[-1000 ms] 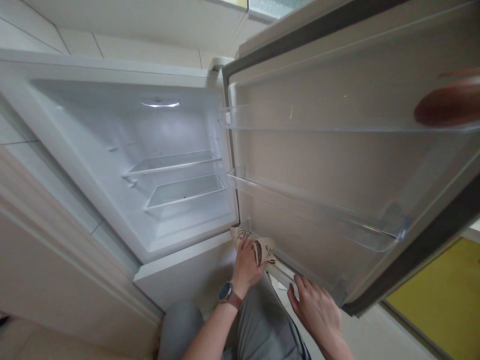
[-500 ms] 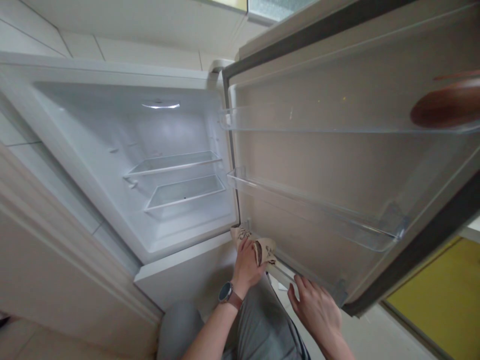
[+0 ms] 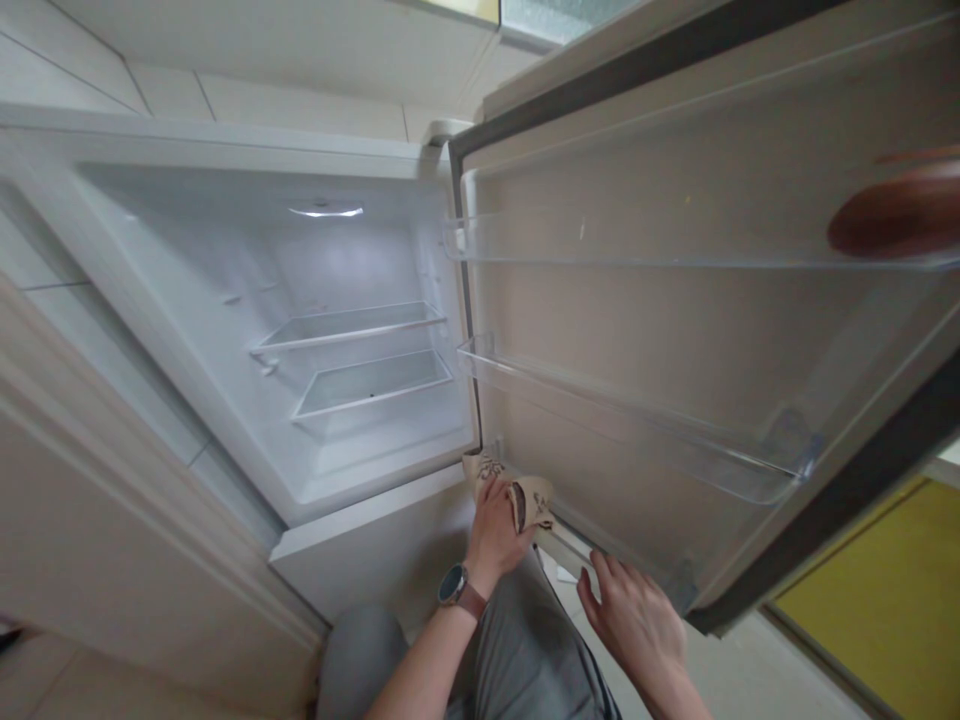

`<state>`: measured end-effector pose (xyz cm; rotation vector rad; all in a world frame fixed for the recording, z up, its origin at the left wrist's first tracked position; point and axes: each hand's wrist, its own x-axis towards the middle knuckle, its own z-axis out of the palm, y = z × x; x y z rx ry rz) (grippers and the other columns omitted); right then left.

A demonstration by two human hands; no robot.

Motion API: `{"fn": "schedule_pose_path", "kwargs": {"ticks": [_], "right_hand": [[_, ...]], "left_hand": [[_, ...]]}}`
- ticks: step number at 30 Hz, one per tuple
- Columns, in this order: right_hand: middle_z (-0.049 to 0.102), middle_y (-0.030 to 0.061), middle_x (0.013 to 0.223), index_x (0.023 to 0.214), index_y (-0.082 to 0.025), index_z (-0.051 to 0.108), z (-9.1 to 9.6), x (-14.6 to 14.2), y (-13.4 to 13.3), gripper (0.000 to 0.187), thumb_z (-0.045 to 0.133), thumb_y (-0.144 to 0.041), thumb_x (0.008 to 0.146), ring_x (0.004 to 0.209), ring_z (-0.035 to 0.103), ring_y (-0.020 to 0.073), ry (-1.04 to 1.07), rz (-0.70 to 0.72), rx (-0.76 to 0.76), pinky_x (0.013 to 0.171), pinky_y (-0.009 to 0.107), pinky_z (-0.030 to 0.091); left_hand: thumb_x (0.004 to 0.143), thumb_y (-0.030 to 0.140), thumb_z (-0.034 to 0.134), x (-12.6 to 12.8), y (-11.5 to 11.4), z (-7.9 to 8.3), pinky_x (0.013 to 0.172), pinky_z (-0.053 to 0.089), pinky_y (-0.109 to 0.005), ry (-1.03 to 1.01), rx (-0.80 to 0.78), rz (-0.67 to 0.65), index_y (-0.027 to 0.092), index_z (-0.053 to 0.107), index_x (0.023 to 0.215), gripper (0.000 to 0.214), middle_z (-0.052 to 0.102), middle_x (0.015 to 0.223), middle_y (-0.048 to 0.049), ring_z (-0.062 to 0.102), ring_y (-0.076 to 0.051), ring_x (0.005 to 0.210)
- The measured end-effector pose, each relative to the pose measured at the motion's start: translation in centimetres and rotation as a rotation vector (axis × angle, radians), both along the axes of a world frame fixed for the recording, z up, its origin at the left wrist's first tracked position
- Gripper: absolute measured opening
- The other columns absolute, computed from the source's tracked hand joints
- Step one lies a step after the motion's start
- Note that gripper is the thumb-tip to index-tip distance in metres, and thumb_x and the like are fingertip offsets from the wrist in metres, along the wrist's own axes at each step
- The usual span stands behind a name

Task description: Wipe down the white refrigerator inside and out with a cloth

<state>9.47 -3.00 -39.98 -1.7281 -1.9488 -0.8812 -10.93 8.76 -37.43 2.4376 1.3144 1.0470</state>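
Observation:
My left hand (image 3: 497, 535), with a watch (image 3: 452, 585) on its wrist, is closed on a crumpled beige cloth (image 3: 534, 498) with dark print. The cloth lies against the lower inner corner of the refrigerator door (image 3: 600, 330), near the hinge side. Further along the same lower edge, my right hand (image 3: 637, 615) grips the door with bent fingers, its thumb on the near side. The door stands wide open, and the lit white refrigerator (image 3: 352, 260) is to the left.
Inside are two glass shelves (image 3: 375, 380). Clear door bins (image 3: 637, 415) cross the door. A blurred reddish-brown shape (image 3: 896, 215), which I cannot make out, enters at the right edge. Below the compartment is a white lower front (image 3: 375, 530); a yellow panel (image 3: 885, 590) stands right.
The view shifts very slightly. Both hands and the cloth stay in the same place against the door.

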Motion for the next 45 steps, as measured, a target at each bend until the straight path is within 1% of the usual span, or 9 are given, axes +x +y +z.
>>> {"fn": "schedule_pose_path", "kwargs": {"ticks": [4,12,17,22,25,30,37,40,45], "right_hand": [[0.069,0.0017,0.075,0.095,-0.021,0.069,0.03,0.01,-0.04,0.018,0.055,-0.030,0.100,0.068,0.064,0.0190,0.003,0.002,0.000,0.074,0.035,0.029],[0.071,0.0018,0.075,0.094,-0.020,0.071,0.50,0.04,-0.08,0.019,0.056,-0.030,0.099,0.067,0.064,0.0177,-0.005,0.006,0.010,0.073,0.034,0.030],[0.071,0.0018,0.075,0.094,-0.020,0.072,0.45,0.24,-0.02,0.020,0.057,-0.032,0.099,0.067,0.064,0.0170,-0.008,0.000,0.013,0.073,0.034,0.031],[0.071,0.0014,0.076,0.095,-0.020,0.072,0.31,0.38,-0.11,0.019,0.057,-0.032,0.099,0.068,0.064,0.0172,-0.012,-0.008,-0.002,0.073,0.034,0.030],[0.071,0.0013,0.075,0.094,-0.020,0.072,0.22,0.35,-0.13,0.019,0.058,-0.033,0.099,0.068,0.064,0.0169,-0.003,-0.011,-0.004,0.073,0.034,0.030],[0.072,0.0022,0.077,0.097,-0.020,0.073,0.27,0.21,-0.06,0.020,0.057,-0.031,0.098,0.069,0.064,0.0166,0.003,-0.008,0.007,0.074,0.034,0.032],[0.072,0.0027,0.076,0.095,-0.020,0.074,0.52,0.13,-0.10,0.022,0.055,-0.030,0.099,0.067,0.064,0.0159,0.002,0.000,0.017,0.073,0.033,0.033],[0.071,0.0019,0.074,0.094,-0.020,0.074,0.50,0.17,-0.07,0.022,0.056,-0.031,0.099,0.067,0.064,0.0165,-0.001,-0.007,0.018,0.073,0.034,0.033],[0.073,0.0022,0.079,0.097,-0.020,0.074,0.44,0.33,-0.06,0.021,0.056,-0.031,0.099,0.070,0.066,0.0175,-0.010,-0.001,0.005,0.074,0.034,0.033]], "left_hand": [[0.080,0.020,0.073,0.03,-0.08,0.10,0.127,0.029,-0.055,-0.023,-0.011,-0.002,0.023,0.073,0.120,0.041,0.074,0.120,-0.0085,0.061,-0.031,0.125],[0.082,0.024,0.072,0.05,-0.29,0.53,0.127,0.029,-0.056,0.006,-0.009,0.003,0.023,0.073,0.116,0.034,0.074,0.118,-0.0090,0.062,-0.032,0.124],[0.081,0.024,0.074,0.14,-0.46,0.74,0.127,0.029,-0.055,-0.014,-0.021,0.001,0.022,0.073,0.118,0.037,0.074,0.118,-0.0091,0.062,-0.031,0.124],[0.080,0.022,0.074,0.17,-0.43,0.61,0.128,0.028,-0.054,-0.009,-0.019,-0.005,0.023,0.073,0.119,0.038,0.074,0.118,-0.0083,0.062,-0.030,0.124],[0.081,0.022,0.073,0.16,-0.37,0.49,0.128,0.027,-0.054,0.002,-0.019,-0.007,0.022,0.073,0.118,0.037,0.074,0.118,-0.0085,0.061,-0.030,0.124],[0.083,0.023,0.072,0.12,-0.37,0.45,0.128,0.028,-0.054,-0.005,-0.013,-0.009,0.024,0.074,0.117,0.033,0.074,0.117,-0.0078,0.062,-0.030,0.123],[0.084,0.025,0.073,0.07,-0.35,0.29,0.127,0.029,-0.056,0.000,-0.010,0.004,0.022,0.074,0.116,0.032,0.074,0.116,-0.0089,0.062,-0.031,0.122],[0.084,0.026,0.073,0.10,-0.33,0.27,0.127,0.029,-0.055,-0.002,-0.004,-0.004,0.024,0.073,0.117,0.033,0.074,0.116,-0.0081,0.062,-0.031,0.122],[0.084,0.025,0.072,0.16,-0.40,0.46,0.127,0.029,-0.054,0.001,-0.014,0.005,0.023,0.073,0.116,0.032,0.074,0.116,-0.0077,0.062,-0.030,0.122]]}}
